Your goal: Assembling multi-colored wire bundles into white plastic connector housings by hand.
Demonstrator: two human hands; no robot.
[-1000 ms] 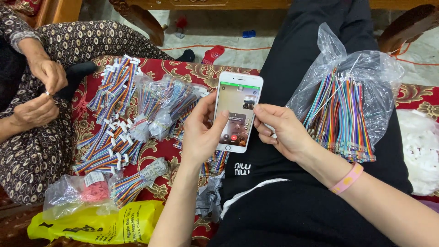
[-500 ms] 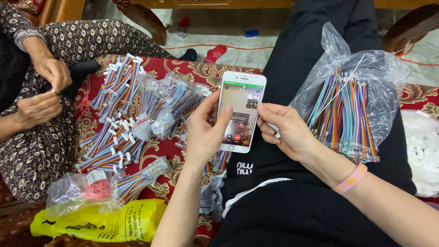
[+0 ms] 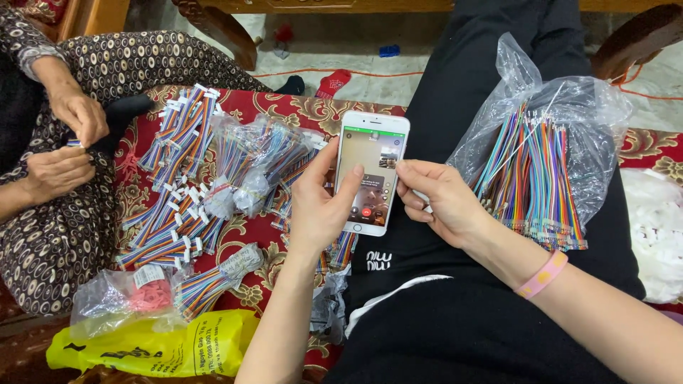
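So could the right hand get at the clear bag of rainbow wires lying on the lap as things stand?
Probably yes. The right hand is at the white phone's edge, and the bag of wires lies right beside its knuckles with nothing between them. It would have to let go of the phone, which the left hand also holds.

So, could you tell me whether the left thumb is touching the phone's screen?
Touching. The head view shows the left hand wrapped around the white phone, its thumb tip resting flat on the screen with no gap.
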